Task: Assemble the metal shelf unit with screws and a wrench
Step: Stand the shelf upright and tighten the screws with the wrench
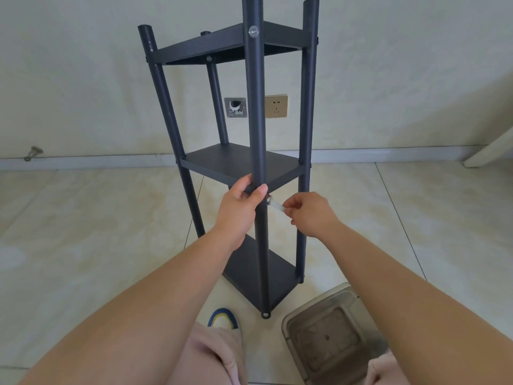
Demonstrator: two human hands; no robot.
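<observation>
**Shelf unit upright, wrench on mid-tier joint**

Dark grey three-tier metal shelf unit (pixel 238 162) stands upright on the pale tiled floor (pixel 83 232), close to the cream wall (pixel 83 79), directly in front of the person.

Left hand (pixel 241 202) is wrapped around the near front post (pixel 254 107), thumb on the right side of the tube, fingers curled behind it, at the level of the middle shelf panel (pixel 236 161).

Right hand (pixel 311 212) pinches the outer end of a small flat silvery wrench (pixel 274 203). The wrench's other end sits against the post just beside the left thumb. The screw there is hidden; cannot tell if it is engaged.

A silver screw head (pixel 253 31) shows on the same post at the top shelf panel (pixel 222 43). Bottom shelf panel (pixel 258 270) is mounted low on the posts, just above the floor.

Around it: a translucent grey plastic bin (pixel 327 334) on the floor just right of the unit's base, with one small dark item inside, too small to identify. A white shoe with blue and yellow trim (pixel 223 319) is just left of the near post's foot. On the wall behind: a gold-coloured power socket (pixel 276 106) and a grey open wall box (pixel 235 107). A metal doorstop (pixel 33 152) sits at the skirting far left.
</observation>
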